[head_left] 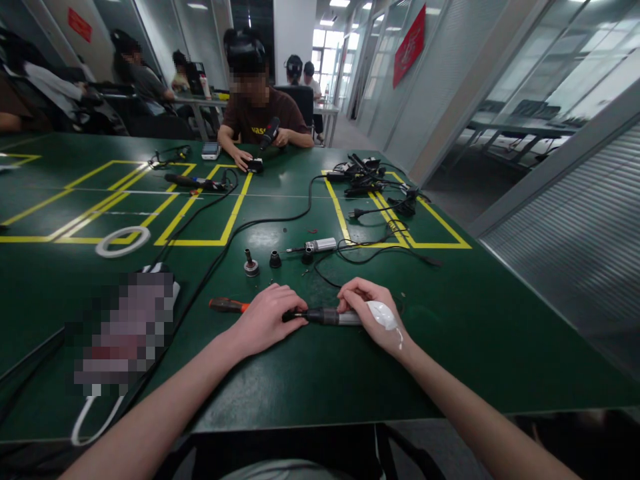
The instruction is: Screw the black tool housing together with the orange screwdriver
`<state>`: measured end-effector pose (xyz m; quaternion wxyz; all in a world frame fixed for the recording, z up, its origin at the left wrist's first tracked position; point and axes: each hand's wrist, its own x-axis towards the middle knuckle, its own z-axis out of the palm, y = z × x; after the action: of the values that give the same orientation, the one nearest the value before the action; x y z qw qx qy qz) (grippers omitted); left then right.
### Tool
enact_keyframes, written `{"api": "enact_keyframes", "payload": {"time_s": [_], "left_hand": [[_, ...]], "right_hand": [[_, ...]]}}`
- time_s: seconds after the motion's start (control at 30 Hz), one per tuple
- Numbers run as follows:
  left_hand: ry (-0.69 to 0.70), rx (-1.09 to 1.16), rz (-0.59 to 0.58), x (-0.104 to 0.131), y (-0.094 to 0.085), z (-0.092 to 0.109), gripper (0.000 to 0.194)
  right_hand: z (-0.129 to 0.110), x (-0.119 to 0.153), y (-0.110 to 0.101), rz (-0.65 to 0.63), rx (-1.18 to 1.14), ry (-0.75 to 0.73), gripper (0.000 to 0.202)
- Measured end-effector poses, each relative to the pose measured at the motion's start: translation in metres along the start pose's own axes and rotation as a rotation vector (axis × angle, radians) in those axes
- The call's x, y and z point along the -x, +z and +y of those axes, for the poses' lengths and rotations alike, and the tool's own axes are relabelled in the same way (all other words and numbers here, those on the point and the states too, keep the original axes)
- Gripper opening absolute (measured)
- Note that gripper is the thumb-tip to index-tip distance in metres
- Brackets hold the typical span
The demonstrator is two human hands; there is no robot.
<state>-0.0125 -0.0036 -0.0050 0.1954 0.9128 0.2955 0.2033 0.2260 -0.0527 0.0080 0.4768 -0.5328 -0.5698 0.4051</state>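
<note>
Low over the green table, my right hand is wrapped round the grey body of a cylindrical tool with a black front part. My left hand has its fingers closed round a small black piece at the tool's left end, mostly hidden by the fingers. An orange and black handle lies just left of my left hand. Beyond my hands stand a metal-based fitting and a black nozzle. A silver pen-like tool lies behind them.
A pixelated device with a white loop lies at the left, near a white ring. Black cables cross the table. Tangled cables lie at the back right. Across the table a person holds a black tool.
</note>
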Motion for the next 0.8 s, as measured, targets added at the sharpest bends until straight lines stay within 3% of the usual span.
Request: {"api": "enact_keyframes", "payload": {"time_s": [0.17,0.43,0.57,0.8], "left_hand": [[0.007,-0.010,-0.019,-0.001,-0.001,-0.003,0.007],[-0.005,-0.026,-0.051,-0.004,-0.004,0.001,0.007],[0.048,-0.036,-0.071,0.000,-0.005,0.009,0.007],[0.080,-0.058,-0.024,0.006,-0.004,0.018,0.006]], "right_hand": [[0.000,-0.015,-0.001,-0.020,-0.050,0.060,0.021],[0.000,-0.038,-0.001,-0.040,-0.199,0.274,0.021],[-0.002,-0.029,-0.003,-0.046,-0.227,0.335,0.023],[-0.007,0.000,-0.005,-0.017,-0.115,0.191,0.020]]}}
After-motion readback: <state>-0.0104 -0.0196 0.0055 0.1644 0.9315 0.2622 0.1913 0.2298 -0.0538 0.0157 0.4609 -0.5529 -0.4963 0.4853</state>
